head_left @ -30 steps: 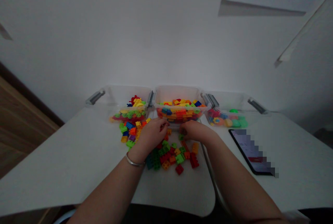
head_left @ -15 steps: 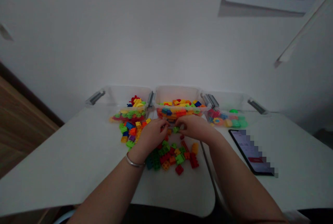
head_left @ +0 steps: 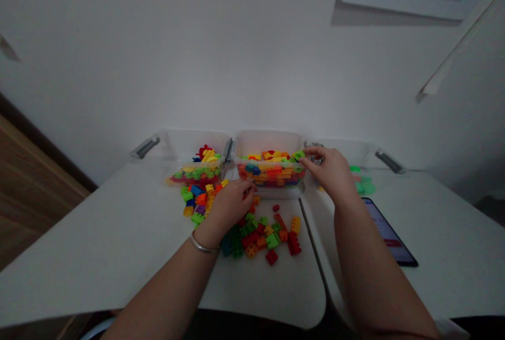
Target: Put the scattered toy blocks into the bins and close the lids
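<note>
My right hand (head_left: 329,169) is at the right end of the middle clear box (head_left: 272,140), its thumb and fingers closed on a green building block (head_left: 299,155) at the rim. Many coloured blocks fill that box. My left hand (head_left: 235,199) hovers at the pile of loose blocks in front, fingers curled; whatever lies in them is hidden. Around it are an orange block (head_left: 251,250), a green block (head_left: 272,240) and red blocks such as the one (head_left: 272,257) nearest me. Part of the pile sits behind my left hand and wrist.
A left clear box (head_left: 189,142) holds figure-like and coloured pieces. The right clear box (head_left: 343,148), partly behind my right hand, holds green and other pieces. A phone (head_left: 394,242) lies beside my right forearm. Two white tabletops meet at a dark gap (head_left: 315,253).
My right hand has moved up and right from the pile to the middle box, carrying the green block. The left hand has stayed nearly in place.
</note>
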### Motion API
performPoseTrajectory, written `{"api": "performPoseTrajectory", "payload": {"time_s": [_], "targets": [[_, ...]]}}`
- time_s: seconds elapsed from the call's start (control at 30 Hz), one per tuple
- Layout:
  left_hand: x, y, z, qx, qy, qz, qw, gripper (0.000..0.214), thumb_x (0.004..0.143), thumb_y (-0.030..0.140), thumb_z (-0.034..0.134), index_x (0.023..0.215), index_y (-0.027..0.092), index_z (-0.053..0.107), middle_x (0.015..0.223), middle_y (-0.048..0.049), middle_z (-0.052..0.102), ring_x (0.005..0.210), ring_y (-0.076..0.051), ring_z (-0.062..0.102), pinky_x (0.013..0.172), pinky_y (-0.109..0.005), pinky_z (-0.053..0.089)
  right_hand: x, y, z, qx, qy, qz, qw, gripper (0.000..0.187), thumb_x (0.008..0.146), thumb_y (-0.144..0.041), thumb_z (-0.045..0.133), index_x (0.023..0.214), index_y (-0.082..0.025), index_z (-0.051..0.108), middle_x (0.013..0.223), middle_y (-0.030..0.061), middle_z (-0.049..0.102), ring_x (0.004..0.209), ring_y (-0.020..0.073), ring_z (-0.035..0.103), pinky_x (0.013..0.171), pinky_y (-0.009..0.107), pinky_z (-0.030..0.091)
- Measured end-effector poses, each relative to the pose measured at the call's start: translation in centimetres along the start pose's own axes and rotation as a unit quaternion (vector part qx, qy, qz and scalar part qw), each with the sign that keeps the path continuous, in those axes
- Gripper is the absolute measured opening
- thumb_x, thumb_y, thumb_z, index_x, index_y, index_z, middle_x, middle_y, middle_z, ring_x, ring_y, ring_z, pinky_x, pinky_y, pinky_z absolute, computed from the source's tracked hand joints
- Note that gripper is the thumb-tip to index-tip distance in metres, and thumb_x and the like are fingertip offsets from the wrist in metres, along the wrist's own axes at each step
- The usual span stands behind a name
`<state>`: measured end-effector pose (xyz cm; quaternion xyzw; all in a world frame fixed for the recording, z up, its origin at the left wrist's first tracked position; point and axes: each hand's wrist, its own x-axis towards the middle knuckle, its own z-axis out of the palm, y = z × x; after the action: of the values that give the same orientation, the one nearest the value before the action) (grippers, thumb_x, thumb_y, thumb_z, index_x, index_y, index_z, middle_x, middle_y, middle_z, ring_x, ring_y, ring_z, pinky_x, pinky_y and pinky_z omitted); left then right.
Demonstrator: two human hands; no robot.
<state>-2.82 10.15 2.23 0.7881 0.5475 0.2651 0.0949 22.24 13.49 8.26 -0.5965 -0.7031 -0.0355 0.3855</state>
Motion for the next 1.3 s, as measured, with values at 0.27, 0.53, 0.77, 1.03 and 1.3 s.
{"api": "performPoseTrajectory", "payload": {"time_s": [0.27,0.53,0.77,1.03,1.3], "targets": [[0.1,0.1,0.1,-0.002,0.000,-0.003,1.000,0.023,0.090,0.023,0.047,0.094,0.021,0.069,0.101,-0.0054,0.072,0.096,-0.021,0.065,0.086,-0.033,0.050,-0.3,-0.3,0.6,-0.028,-0.033,-0.006,0.999,0.024,0.086,-0.033,0.058,0.097,-0.022,0.076,0.096,0.0071,0.076,0.089,0.0241,0.065,0.084,0.039,0.048],[0.0,0.1,0.0,0.004,-0.003,-0.003,1.000,0.023,0.090,0.024,0.047,0.093,0.020,0.069,0.100,-0.0063,0.072,0.095,-0.022,0.065,0.085,-0.033,0.050,-0.5,-1.5,-0.4,-0.007,0.001,-0.047,0.999,0.020,0.083,-0.029,0.062,0.095,-0.019,0.074,0.092,0.0075,0.075,0.085,0.0240,0.063,0.081,0.038,0.048],[0.1,0.3,-0.1,0.009,-0.006,-0.002,1.000,0.023,0.091,0.024,0.046,0.094,0.021,0.069,0.099,-0.0060,0.072,0.095,-0.022,0.065,0.085,-0.034,0.050,-1.4,-3.8,-1.5,0.010,-0.275,-0.134,0.952,0.015,0.082,-0.023,0.062,0.091,-0.024,0.074,0.087,0.0018,0.074,0.073,0.0153,0.064,0.065,0.026,0.046],[0.2,0.5,-0.2,0.029,-0.018,-0.006,0.999,0.023,0.090,0.024,0.048,0.097,0.021,0.069,0.102,-0.0065,0.072,0.097,-0.022,0.065,0.085,-0.033,0.050,-3.0,-5.2,1.0,-0.168,-0.391,-0.137,0.895,0.022,0.081,-0.020,0.062,0.097,-0.026,0.076,0.098,0.0065,0.076,0.093,0.0247,0.070,0.076,0.033,0.052],[0.0,0.6,-0.5,0.061,-0.038,-0.006,0.997,0.024,0.091,0.026,0.049,0.100,0.021,0.070,0.103,-0.0070,0.073,0.097,-0.021,0.066,0.086,-0.032,0.050,-3.7,-5.5,2.8,-0.210,-0.402,-0.145,0.880,0.019,0.082,-0.019,0.062,0.093,-0.019,0.077,0.093,0.0143,0.076,0.090,0.0291,0.072,0.073,0.035,0.054]]}}
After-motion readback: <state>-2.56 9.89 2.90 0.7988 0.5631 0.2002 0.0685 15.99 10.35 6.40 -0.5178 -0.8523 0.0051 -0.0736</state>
